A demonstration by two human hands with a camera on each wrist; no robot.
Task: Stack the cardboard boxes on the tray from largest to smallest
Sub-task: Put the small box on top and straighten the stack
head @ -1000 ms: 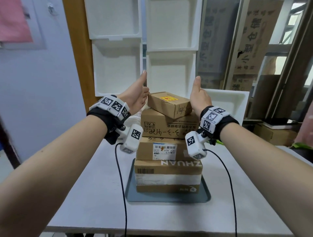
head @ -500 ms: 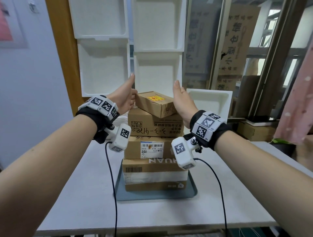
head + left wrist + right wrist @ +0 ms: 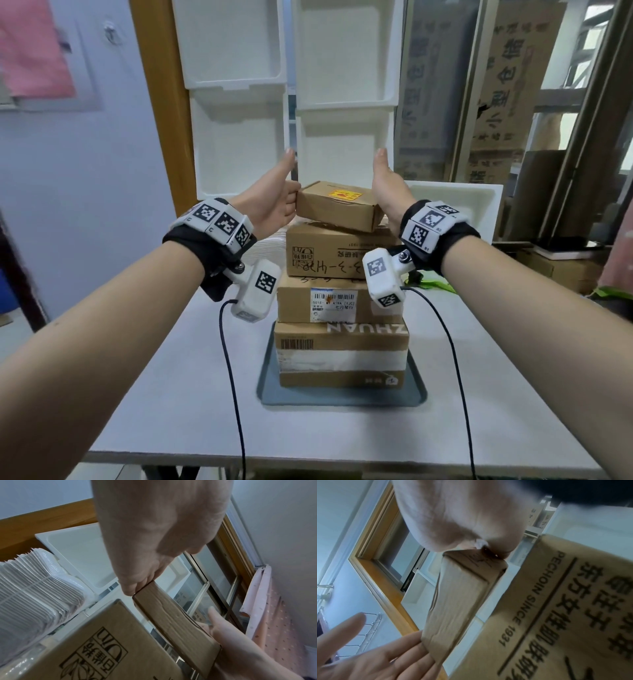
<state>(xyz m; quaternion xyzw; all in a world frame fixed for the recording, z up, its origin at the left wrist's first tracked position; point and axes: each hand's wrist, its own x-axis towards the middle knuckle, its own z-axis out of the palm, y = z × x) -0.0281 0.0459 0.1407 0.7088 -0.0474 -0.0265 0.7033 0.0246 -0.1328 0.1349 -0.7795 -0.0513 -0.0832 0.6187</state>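
Four cardboard boxes stand stacked on the grey tray [image 3: 342,399], the widest [image 3: 342,356] at the bottom. Above it lie a labelled box [image 3: 294,301] and a printed box [image 3: 329,253] [image 3: 106,642] [image 3: 556,615]. The smallest box [image 3: 337,205] [image 3: 175,626] [image 3: 458,601], with a yellow sticker, sits on top, slightly skewed. My left hand [image 3: 277,202] [image 3: 376,655] presses flat fingers against its left end, thumb up. My right hand [image 3: 387,192] [image 3: 240,649] presses its right end the same way.
White foam trays [image 3: 236,144] stand upright behind the stack, and another [image 3: 472,205] is at the right. A pile of white packets [image 3: 34,588] lies behind on the left. More cartons [image 3: 561,270] sit at the far right. Wrist cables hang over the grey table [image 3: 171,394].
Both hands have stayed at the ends of the smallest box. The box has turned a little, so its long side now faces me more squarely.
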